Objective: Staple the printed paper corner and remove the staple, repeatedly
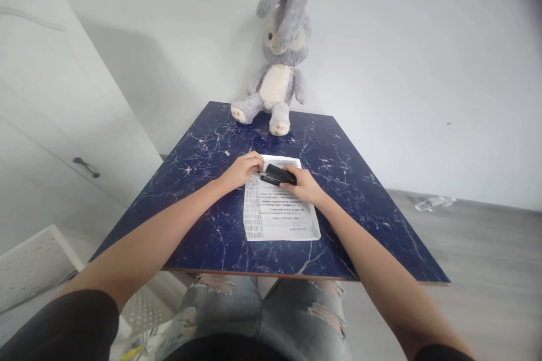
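Note:
A black stapler lies across the upper part of a stack of printed paper sheets, its front end toward the left. My right hand is wrapped round the stapler's rear end, thumb on the near side. The stapler's upper and lower arms stand apart at the front. At the upper left corner of the sheets is my left hand, its fingers curled together close to the stapler's front end. What those fingers pinch is too small and partly hidden to make out.
The papers rest on a dark blue marble-patterned table. A grey plush rabbit sits at its far edge against the wall. Left of the hand lies a small pale scrap. A white cabinet stands left; clear plastic lies on the right-hand floor.

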Demonstrator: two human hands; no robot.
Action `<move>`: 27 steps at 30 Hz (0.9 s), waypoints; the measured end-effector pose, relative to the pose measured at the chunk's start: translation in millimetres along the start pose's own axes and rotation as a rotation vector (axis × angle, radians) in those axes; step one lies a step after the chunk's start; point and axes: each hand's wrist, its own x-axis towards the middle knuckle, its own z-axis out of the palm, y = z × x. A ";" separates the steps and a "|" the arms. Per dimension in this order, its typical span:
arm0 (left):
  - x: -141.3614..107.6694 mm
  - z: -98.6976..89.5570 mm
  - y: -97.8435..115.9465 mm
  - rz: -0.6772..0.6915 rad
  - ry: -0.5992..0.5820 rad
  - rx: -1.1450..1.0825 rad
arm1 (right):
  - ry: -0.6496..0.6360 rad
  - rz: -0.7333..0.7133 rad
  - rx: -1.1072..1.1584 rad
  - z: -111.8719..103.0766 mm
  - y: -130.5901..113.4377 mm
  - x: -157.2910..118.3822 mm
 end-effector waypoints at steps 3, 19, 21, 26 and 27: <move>-0.6 -2.9 -3.1 0.021 0.039 0.053 | -0.002 0.002 0.009 0.2 0.6 0.4; 3.3 -5.9 -31.4 -0.028 0.033 0.121 | 0.803 0.325 0.256 -26.7 28.4 -4.4; 2.9 -3.9 -26.4 -0.040 0.023 0.099 | 0.816 0.345 0.298 -27.4 28.9 -4.0; -1.8 0.8 -14.5 -0.163 0.157 -0.061 | 0.707 0.338 0.380 -24.8 25.1 -2.8; -2.1 1.6 -14.6 -0.187 0.200 -0.102 | 0.630 0.325 0.372 -23.4 24.5 -2.7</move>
